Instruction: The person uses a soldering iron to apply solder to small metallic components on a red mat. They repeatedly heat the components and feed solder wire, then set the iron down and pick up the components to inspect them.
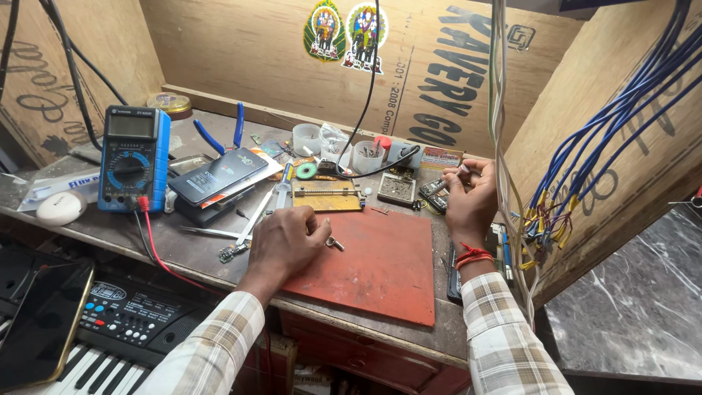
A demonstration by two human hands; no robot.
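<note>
A cluttered wooden desk (183, 252) seen from above. At centre frame, the left hand (287, 241) rests loosely curled, knuckles up, on the edge of a red mat (380, 271); a small metal part (334, 243) lies on the mat just right of its fingers, not held. Right of centre, the right hand (469, 201) is raised, fingers pinched around a small dark component (437, 192). A blue multimeter (134, 157) stands at the left.

Both arms wear long plaid sleeves (219, 344) in cream and grey-brown checks; a red thread band (474, 256), possibly knotted, circles the right wrist.
</note>
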